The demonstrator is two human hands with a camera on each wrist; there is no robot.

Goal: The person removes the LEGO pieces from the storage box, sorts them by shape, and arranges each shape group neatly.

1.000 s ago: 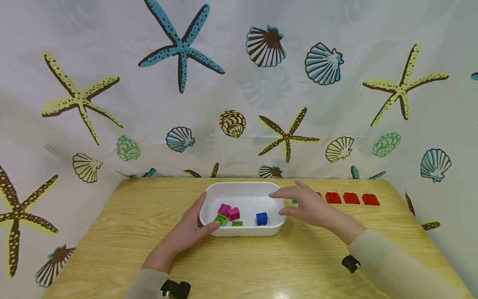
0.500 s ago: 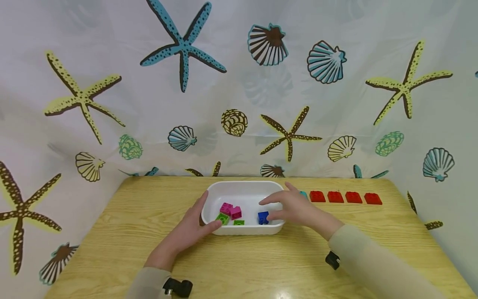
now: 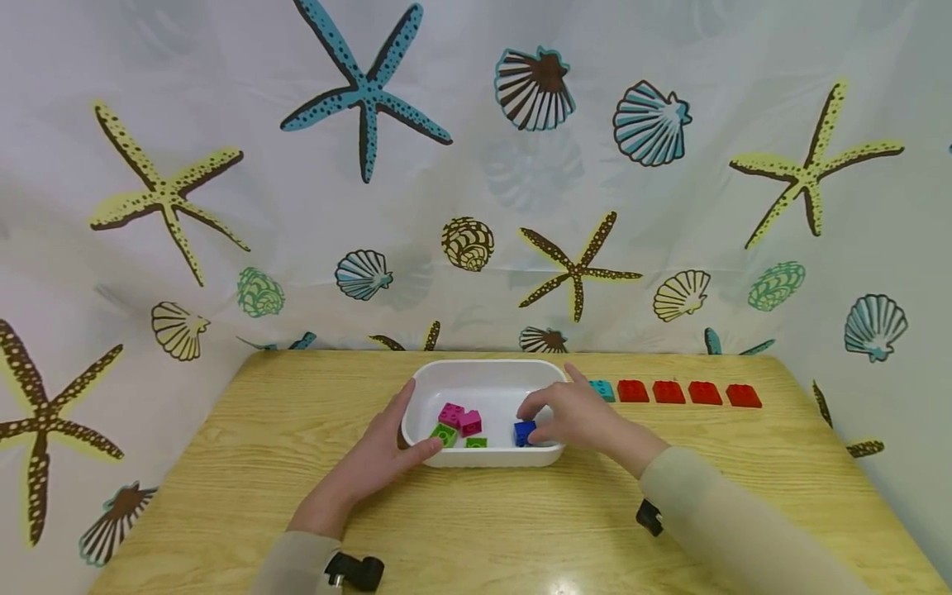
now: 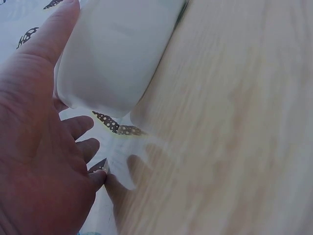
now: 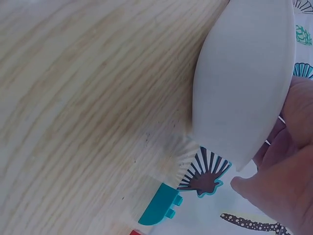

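Observation:
The white plastic tub (image 3: 491, 457) stands on the table with toy building bricks inside. My left hand (image 3: 372, 464) holds its left end, thumb over the near rim and the other fingers along the outside. In the left wrist view the thumb (image 4: 49, 34) lies along the tub wall. My right hand (image 3: 583, 417) reaches over the right rim, its curled index finger and thumb round the blue brick (image 3: 524, 433), partly hiding it. Pink bricks (image 3: 459, 418) and green bricks (image 3: 445, 435) lie toward the tub's left side.
Right of the tub, a teal brick (image 3: 603, 390) and several red bricks (image 3: 668, 392) form a row near the table's back edge. A curtain (image 3: 476, 165) printed with starfish and shells hangs behind the wooden table (image 3: 476, 529).
My right hand has moved left and down into the tub, and its index finger and thumb have drawn in round the blue brick. The left hand stays on the tub's left end.

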